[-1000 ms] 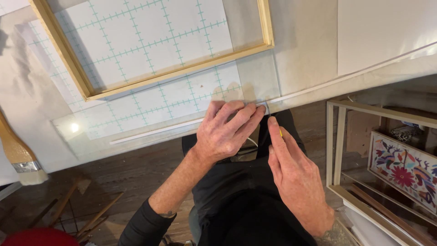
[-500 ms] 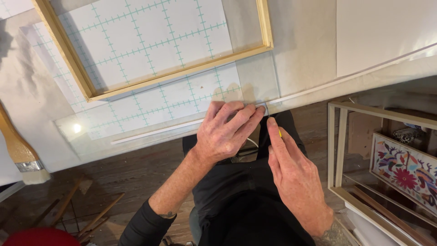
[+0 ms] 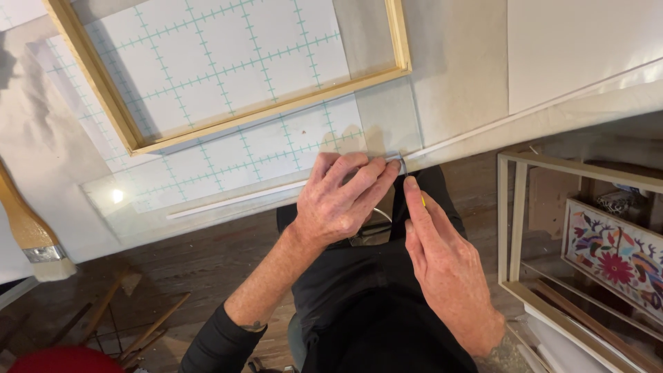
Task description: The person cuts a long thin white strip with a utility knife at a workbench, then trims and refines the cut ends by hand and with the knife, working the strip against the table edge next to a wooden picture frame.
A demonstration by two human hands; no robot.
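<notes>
Both hands bare, no gloves, rings or watch visible. Left hand (image 3: 342,200): forearm bare up to a dark sleeve (image 3: 221,342) pushed back to about mid-forearm, snug knit look; small dark mark, maybe a tattoo, just ahead of the cuff. Right hand (image 3: 445,269): wrist runs out of view at the bottom edge, so no sleeve can be made out there. Veins and tendons stand out on the backs of both hands. Fingernails short, unpainted. Torso and lap in black clothing (image 3: 373,304), plain matte fabric, a few folds.
</notes>
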